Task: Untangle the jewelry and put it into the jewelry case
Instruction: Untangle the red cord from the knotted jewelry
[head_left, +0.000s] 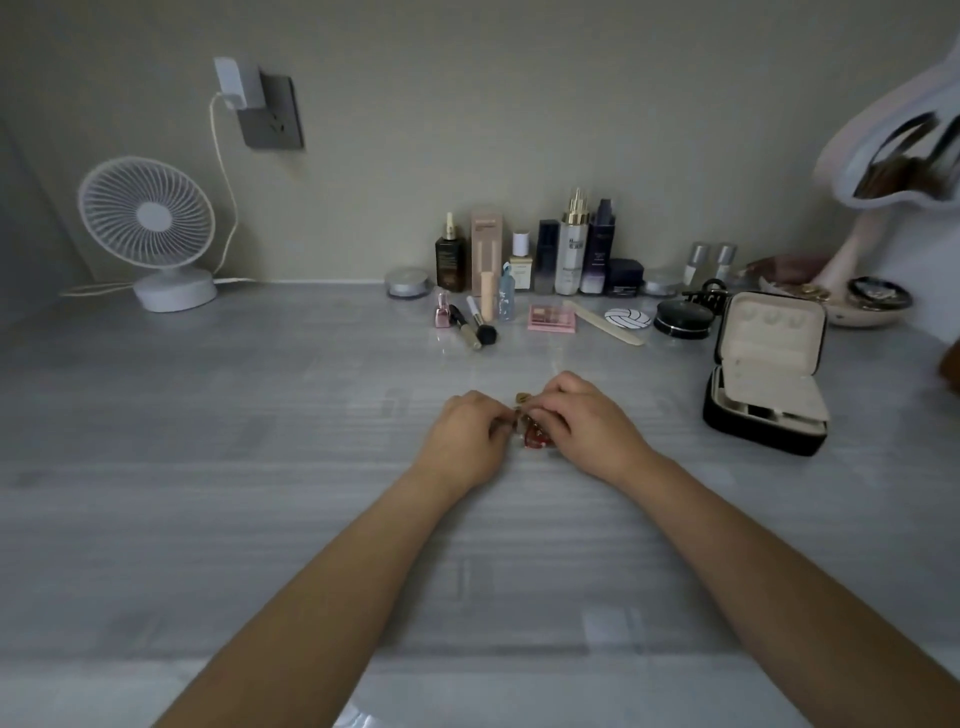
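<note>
A small tangle of jewelry (534, 435), gold pieces with a red glossy part, lies on the grey table between my two hands. My left hand (464, 442) pinches it from the left and my right hand (582, 418) pinches it from the right, fingers curled over most of it. A gold bit (522, 398) sticks up behind the fingers. The black jewelry case (769, 374) stands open to the right, its cream-lined lid upright, well apart from both hands.
Cosmetics bottles (571, 249), a brush (475, 325), a pink palette (552, 317) and a nail file (605, 322) line the back of the table. A white fan (148, 228) stands far left. Bowls (862, 304) and a mirror (904, 156) sit far right.
</note>
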